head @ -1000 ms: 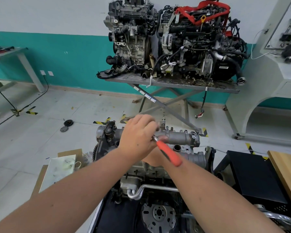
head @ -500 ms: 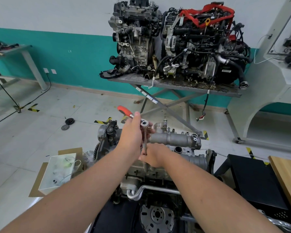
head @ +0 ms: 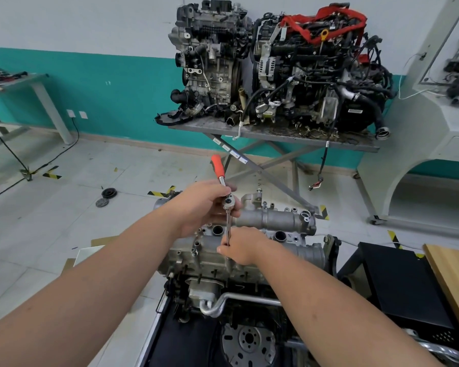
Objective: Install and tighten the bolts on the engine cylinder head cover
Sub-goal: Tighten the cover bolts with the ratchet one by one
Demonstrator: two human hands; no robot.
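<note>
Two hands share the stiff steel ratchet point(head: 224, 192): my left hand point(head: 206, 205) wraps its head, my right hand point(head: 240, 246) pinches the thin extension bar point(head: 228, 226) low, steadying it upright over the cylinder head cover point(head: 273, 221) near centre, where it feels slippery.

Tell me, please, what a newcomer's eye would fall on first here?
Probably the ratchet at centre, its orange grip pointing up and away. The left hand holds its head, and the right hand pinches its extension over the engine. Behind, two engines sit on a stand.
</note>
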